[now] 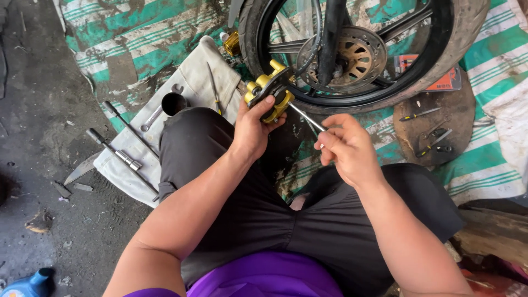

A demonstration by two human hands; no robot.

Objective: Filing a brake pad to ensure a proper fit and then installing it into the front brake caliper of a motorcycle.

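**Gold caliper held at the wheel, slim tool gripped beside it**

Gold-coloured metal marks the brake caliper (269,91), which is seen in the upper centre of the frame, pressed close against the lower rim of the motorcycle wheel (440,60) and just left of the brake disc (355,58). Little room is left on that side: the tyre curves around above and to the right, and the black fork leg (331,33) stands directly behind. Below the caliper, a narrow gap is bounded by the person's two knees in dark trousers.

The caliper is clasped by the left hand (253,129), with fingers wrapped around its lower body and the thumb laid along its side. A thin metal tool (306,116) is pinched by the right hand (346,146) between thumb and curled fingers, and its tip is pointed up and left, touching or nearly touching the caliper's underside; which of the two cannot be told.

At the left of the frame, long socket wrenches (124,157), a spanner (159,110) and a dark cup (174,103) are laid on a white cloth (192,71). At the right, small screwdrivers (421,114) are spread on a dark round mat (407,143). A green-striped tarpaulin (126,33) is spread beneath everything.
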